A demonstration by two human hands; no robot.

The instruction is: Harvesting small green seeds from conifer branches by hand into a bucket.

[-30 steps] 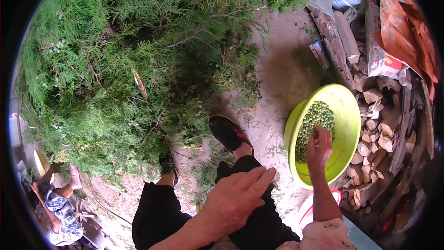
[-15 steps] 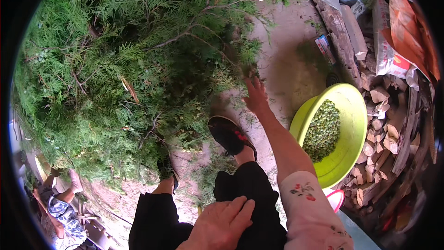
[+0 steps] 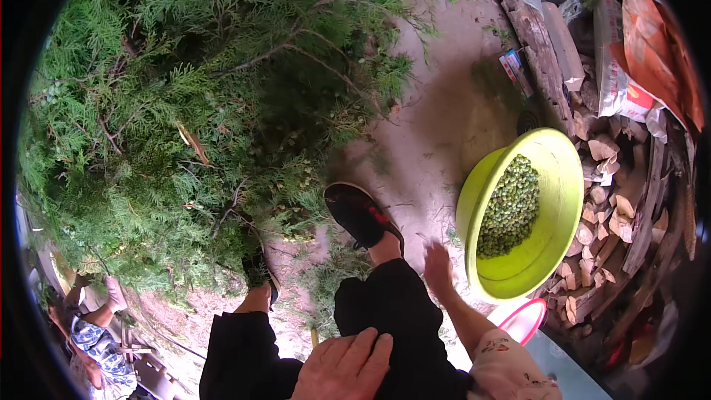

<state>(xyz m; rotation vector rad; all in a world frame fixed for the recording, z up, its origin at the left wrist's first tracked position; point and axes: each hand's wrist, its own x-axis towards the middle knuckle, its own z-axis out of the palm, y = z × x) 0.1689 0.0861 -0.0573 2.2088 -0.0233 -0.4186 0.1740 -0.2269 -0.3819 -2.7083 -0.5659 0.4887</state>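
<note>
My right hand (image 3: 438, 270) is low over the ground, between my shoe (image 3: 363, 215) and a yellow-green basin (image 3: 557, 215). Its fingers point away from me, stretched out, and I see nothing held in them. Inside the basin lies a heap of small green round cones or berries (image 3: 511, 211). My left hand (image 3: 344, 367) rests on my black-trousered leg, fingers laid over it and holding nothing. A large pile of cut green conifer branches (image 3: 185, 111) spreads in front of me, its near edge by my feet.
Stacked split firewood (image 3: 603, 211) and a long log (image 3: 529, 44) line the right side. Orange and white sacks (image 3: 655, 52) lie above them. A pink-rimmed basin (image 3: 522, 318) sits close to my right arm. At lower left, another person (image 3: 100, 341) is seated.
My right hand has drawn back toward me from the edge of the branch pile to the ground beside the yellow-green basin. My left hand stays on my leg.
</note>
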